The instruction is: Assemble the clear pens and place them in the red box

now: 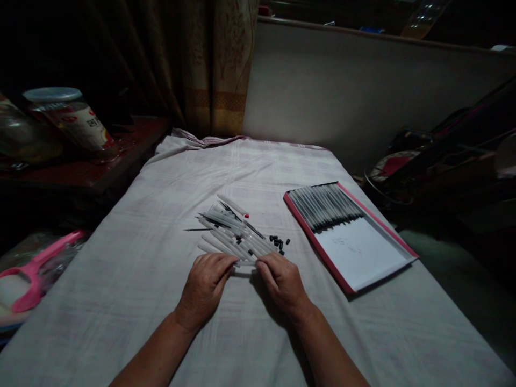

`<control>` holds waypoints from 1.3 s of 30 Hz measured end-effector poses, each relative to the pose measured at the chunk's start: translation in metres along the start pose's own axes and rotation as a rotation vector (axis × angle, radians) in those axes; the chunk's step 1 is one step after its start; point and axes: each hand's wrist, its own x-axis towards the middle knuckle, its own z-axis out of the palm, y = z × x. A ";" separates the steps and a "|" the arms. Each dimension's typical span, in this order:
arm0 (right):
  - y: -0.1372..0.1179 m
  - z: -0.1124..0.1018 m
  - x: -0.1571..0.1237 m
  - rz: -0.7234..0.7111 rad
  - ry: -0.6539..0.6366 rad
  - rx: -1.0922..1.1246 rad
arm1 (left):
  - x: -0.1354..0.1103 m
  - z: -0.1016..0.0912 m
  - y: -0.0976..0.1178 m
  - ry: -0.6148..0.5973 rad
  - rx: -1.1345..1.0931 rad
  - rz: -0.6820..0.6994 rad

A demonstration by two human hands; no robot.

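My left hand [207,285] and my right hand [282,282] pinch the two ends of a translucent pen barrel [245,264], held level just above the cloth. Both hands are closed, and the fingers hide the barrel's ends. Just beyond them lies a loose pile of whitish pen barrels [226,242] mixed with dark, thin refills [197,230]. One barrel at the far side of the pile has a red end [246,216]. Small black caps or plugs [278,243] are scattered to the right of the pile.
To the right, an open red-edged box [318,248] holds a row of finished-looking pens [324,207] at its far end. A plaid cloth [133,269] covers the surface. At left are a lidded jar [72,121] on a reddish table and a pink-handled object [38,269].
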 end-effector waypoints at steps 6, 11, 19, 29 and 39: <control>-0.002 0.000 -0.001 0.006 0.002 -0.001 | -0.001 0.001 -0.001 0.006 -0.025 -0.006; -0.006 0.000 -0.002 0.064 0.030 0.098 | -0.002 0.003 -0.004 0.007 -0.037 -0.034; -0.004 -0.004 -0.003 0.077 0.013 0.097 | 0.000 0.001 -0.001 -0.005 -0.054 -0.022; -0.004 -0.007 -0.003 0.083 -0.005 0.112 | -0.001 0.002 -0.002 -0.019 -0.041 -0.034; -0.004 -0.008 -0.003 0.073 0.003 0.106 | -0.001 0.002 -0.002 -0.028 -0.055 -0.055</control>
